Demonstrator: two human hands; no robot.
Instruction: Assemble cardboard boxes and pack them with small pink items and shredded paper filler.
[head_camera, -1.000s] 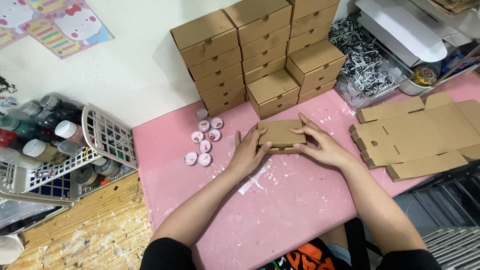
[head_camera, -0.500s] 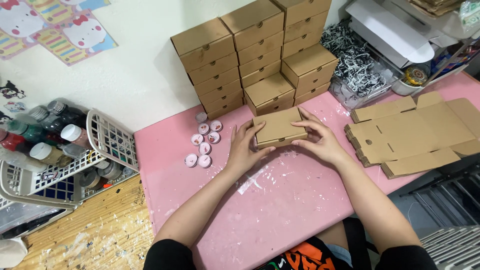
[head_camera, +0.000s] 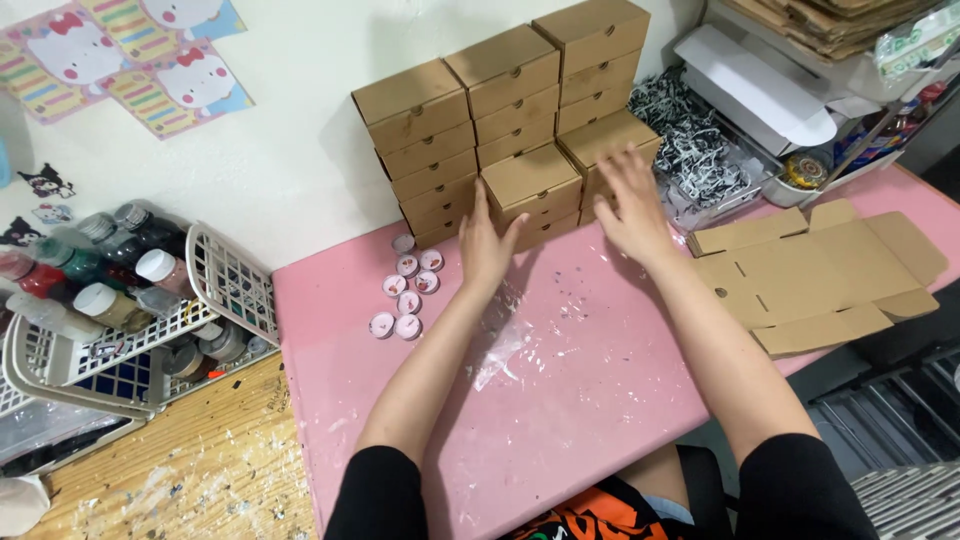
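Observation:
A small closed brown cardboard box (head_camera: 530, 180) now tops the short middle stack against the wall. My left hand (head_camera: 484, 242) is flat against that stack's left side, fingers together and pointing up. My right hand (head_camera: 630, 205) hovers with spread fingers just right of the box, in front of the neighbouring stack (head_camera: 610, 140). Neither hand grips anything. Taller stacks of the same boxes (head_camera: 455, 120) rise behind. All of it rests on a pink table (head_camera: 560, 400).
Several small pink round lids (head_camera: 405, 290) lie left of my left hand. Flat unfolded cardboard blanks (head_camera: 815, 275) sit at the right. A white basket of paint bottles (head_camera: 120, 310) stands at the left. Black-and-white shredded paper (head_camera: 690, 150) lies behind the stacks.
The box I held in both hands over the table has moved up and back onto the middle stack. Both hands have let go and now rest beside it.

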